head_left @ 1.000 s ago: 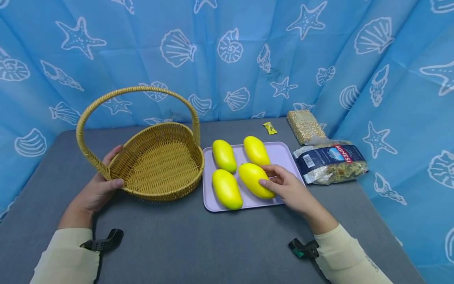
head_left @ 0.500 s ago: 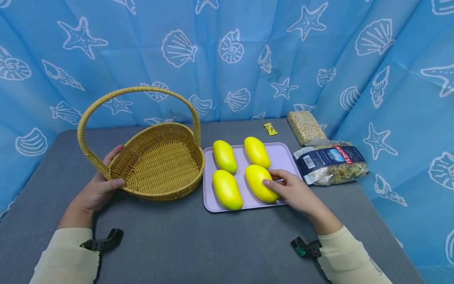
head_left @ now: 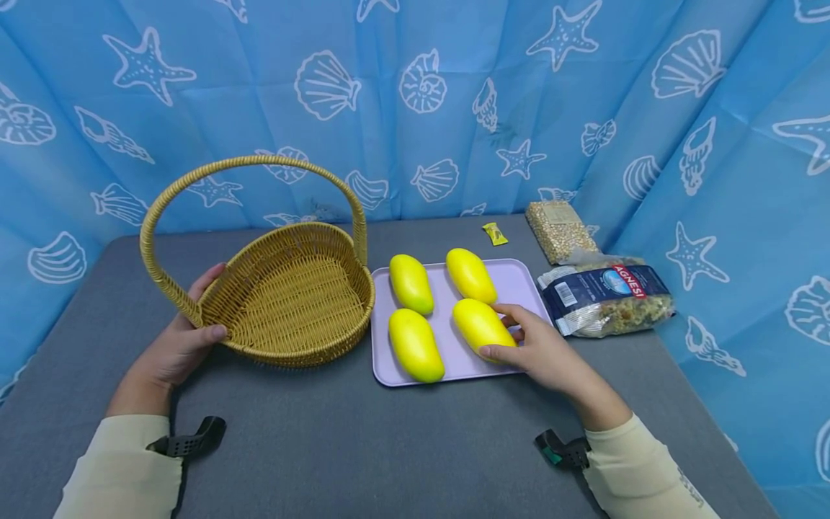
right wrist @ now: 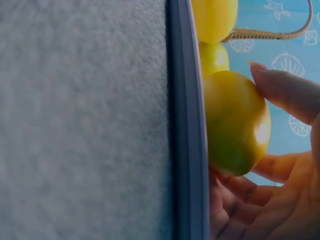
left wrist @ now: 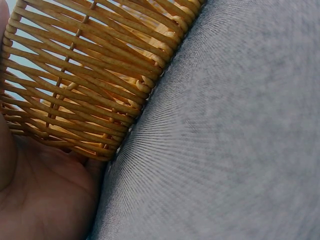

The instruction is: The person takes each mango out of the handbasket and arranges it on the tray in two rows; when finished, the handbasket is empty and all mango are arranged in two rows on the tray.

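My left hand (head_left: pixel 178 346) holds the wicker basket (head_left: pixel 298 353) by its left side, thumb over the rim near the foot of the handle. In the left wrist view the palm (left wrist: pixel 50 195) lies against the woven wall (left wrist: pixel 90 75); most fingers are hidden. On the right half of a lilac tray (head_left: pixel 444 367), my right hand (head_left: pixel 541 349) holds a yellow mango (head_left: pixel 481 326) loosely. The right wrist view has the thumb (right wrist: pixel 287 92) along one side of that mango (right wrist: pixel 235 125) and curled fingers at the other. Several mangoes lie on the tray, including a greenish one (head_left: pixel 411 285).
Right of the tray lies a pasta bag (head_left: pixel 609 299), with a pack of grains (head_left: pixel 559 231) behind it. A small yellow wrapped candy (head_left: pixel 495 233) sits beyond the tray. Blue curtain (head_left: pixel 415 108) hangs along the table's back and right sides.
The mango under my right hand has shifted right on the tray and turned slightly. My right thumb has slid from its top toward its near end. Left hand and basket stay put.
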`<act>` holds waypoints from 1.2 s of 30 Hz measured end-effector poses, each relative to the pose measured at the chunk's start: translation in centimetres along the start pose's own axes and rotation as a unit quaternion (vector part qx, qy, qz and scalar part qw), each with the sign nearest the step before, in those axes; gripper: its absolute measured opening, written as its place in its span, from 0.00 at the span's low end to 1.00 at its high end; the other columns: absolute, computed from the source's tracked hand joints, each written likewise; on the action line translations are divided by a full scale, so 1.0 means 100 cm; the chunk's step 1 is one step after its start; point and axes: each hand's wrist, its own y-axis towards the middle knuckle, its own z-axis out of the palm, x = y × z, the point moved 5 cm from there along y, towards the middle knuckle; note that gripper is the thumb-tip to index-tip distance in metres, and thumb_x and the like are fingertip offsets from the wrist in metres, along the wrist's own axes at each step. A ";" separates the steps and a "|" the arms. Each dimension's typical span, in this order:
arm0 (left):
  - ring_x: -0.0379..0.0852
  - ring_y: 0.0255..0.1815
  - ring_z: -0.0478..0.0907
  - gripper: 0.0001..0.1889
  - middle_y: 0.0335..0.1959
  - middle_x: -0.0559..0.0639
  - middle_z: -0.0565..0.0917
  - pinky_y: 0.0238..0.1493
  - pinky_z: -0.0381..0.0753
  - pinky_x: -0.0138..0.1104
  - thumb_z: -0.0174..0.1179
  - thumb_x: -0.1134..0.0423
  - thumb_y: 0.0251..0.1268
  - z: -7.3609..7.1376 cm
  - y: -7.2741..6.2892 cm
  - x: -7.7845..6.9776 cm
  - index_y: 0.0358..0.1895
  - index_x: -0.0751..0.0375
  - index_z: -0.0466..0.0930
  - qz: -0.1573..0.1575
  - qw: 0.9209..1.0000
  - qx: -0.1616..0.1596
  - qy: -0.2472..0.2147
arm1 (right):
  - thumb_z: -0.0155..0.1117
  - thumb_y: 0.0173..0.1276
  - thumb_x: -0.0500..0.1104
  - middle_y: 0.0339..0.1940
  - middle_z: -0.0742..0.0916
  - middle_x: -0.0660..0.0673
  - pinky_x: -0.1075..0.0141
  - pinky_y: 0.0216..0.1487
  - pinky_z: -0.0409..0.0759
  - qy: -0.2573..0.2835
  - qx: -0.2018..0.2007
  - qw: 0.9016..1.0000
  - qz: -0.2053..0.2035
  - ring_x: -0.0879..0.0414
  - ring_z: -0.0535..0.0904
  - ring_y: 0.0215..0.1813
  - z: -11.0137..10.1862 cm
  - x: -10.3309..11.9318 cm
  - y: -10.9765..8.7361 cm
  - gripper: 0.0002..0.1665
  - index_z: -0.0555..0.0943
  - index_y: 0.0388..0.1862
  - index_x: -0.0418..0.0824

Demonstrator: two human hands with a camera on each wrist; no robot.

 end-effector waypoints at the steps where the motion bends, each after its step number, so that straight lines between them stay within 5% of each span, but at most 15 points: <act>1: 0.51 0.78 0.66 0.52 0.87 0.62 0.52 0.66 0.71 0.32 0.58 0.83 0.75 0.000 0.000 0.000 0.91 0.42 0.44 0.001 1.000 0.001 -0.001 | 0.78 0.73 0.55 0.68 0.80 0.30 0.49 0.53 0.79 0.000 0.001 1.000 0.001 0.42 0.81 0.55 0.001 0.000 0.000 0.50 0.67 0.82 0.31; 18: 0.51 0.78 0.66 0.52 0.87 0.62 0.52 0.66 0.72 0.32 0.57 0.83 0.75 0.001 0.000 -0.002 0.91 0.41 0.44 -0.001 1.000 0.002 0.004 | 0.73 0.77 0.57 0.60 0.84 0.35 0.54 0.42 0.81 0.014 0.005 1.000 0.014 0.48 0.82 0.43 0.004 0.002 -0.004 0.47 0.68 0.82 0.32; 36: 0.50 0.76 0.69 0.52 0.86 0.62 0.54 0.66 0.72 0.33 0.58 0.83 0.75 0.002 0.000 -0.002 0.91 0.45 0.43 0.005 1.000 0.004 0.004 | 0.71 0.79 0.57 0.61 0.84 0.35 0.56 0.45 0.82 0.032 0.006 0.999 0.030 0.47 0.83 0.48 -0.003 0.001 -0.007 0.47 0.66 0.83 0.32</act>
